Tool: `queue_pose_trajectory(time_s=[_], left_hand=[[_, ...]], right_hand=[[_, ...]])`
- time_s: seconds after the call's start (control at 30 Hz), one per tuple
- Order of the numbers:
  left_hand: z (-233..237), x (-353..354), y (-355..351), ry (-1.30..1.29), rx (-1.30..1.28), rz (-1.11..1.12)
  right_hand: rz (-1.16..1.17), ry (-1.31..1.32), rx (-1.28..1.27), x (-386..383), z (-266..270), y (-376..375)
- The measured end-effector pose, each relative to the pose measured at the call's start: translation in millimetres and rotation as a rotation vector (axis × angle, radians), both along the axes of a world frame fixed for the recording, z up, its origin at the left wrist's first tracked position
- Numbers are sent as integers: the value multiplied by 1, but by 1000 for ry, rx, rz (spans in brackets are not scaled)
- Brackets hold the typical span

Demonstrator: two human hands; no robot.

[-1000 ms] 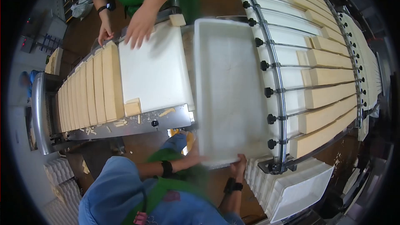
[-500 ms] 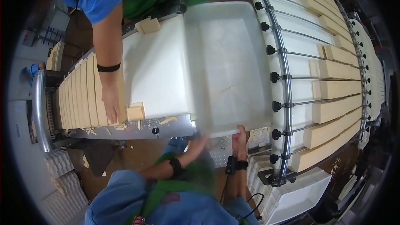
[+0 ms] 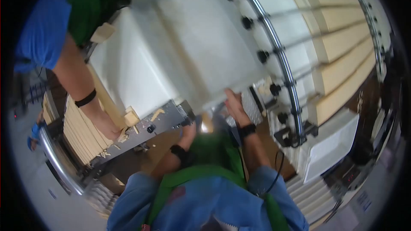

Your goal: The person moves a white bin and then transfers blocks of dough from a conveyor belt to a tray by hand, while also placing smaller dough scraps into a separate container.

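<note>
A white plastic tub point(image 3: 209, 34) sits tilted in view between the white belt and the barred rack. My right hand point(image 3: 234, 104) is closed on the tub's near rim, fingers at its edge. My left hand point(image 3: 188, 133) is lower and to the left, just below the metal corner at the belt's end and close to the tub's near left corner. Its fingers are smeared and partly hidden there. Inside, the tub's bottom shows bare and whitish.
At left, a co-worker's hand point(image 3: 105, 126) lies on a row of pale slabs point(image 3: 81, 130) beside the white belt point(image 3: 128, 68). To the right, a metal-barred rack point(image 3: 278, 47) holds more pale blocks point(image 3: 342, 64). A white bin point(image 3: 332, 145) stands below it.
The view has turned, so the belt, tub and rack appear tilted. The tub shows higher and further left. My left hand has come nearer the belt's metal corner; my right hand stays at the rim.
</note>
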State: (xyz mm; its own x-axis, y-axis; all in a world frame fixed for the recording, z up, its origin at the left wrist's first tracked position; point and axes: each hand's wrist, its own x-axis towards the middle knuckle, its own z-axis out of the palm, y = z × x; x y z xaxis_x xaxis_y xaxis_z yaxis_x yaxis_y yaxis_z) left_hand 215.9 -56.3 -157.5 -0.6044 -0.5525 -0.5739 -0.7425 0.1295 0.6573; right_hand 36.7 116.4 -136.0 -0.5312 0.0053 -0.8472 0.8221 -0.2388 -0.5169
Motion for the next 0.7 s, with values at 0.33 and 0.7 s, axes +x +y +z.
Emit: queue_pose_trajectory(time_s=[0.33, 0.7], left_hand=[[34, -38, -26, 155, 220, 85], [37, -32, 20, 168, 352, 304]], right_hand=[[85, 183, 191, -5, -30, -25], [108, 218, 160, 14, -29, 14]])
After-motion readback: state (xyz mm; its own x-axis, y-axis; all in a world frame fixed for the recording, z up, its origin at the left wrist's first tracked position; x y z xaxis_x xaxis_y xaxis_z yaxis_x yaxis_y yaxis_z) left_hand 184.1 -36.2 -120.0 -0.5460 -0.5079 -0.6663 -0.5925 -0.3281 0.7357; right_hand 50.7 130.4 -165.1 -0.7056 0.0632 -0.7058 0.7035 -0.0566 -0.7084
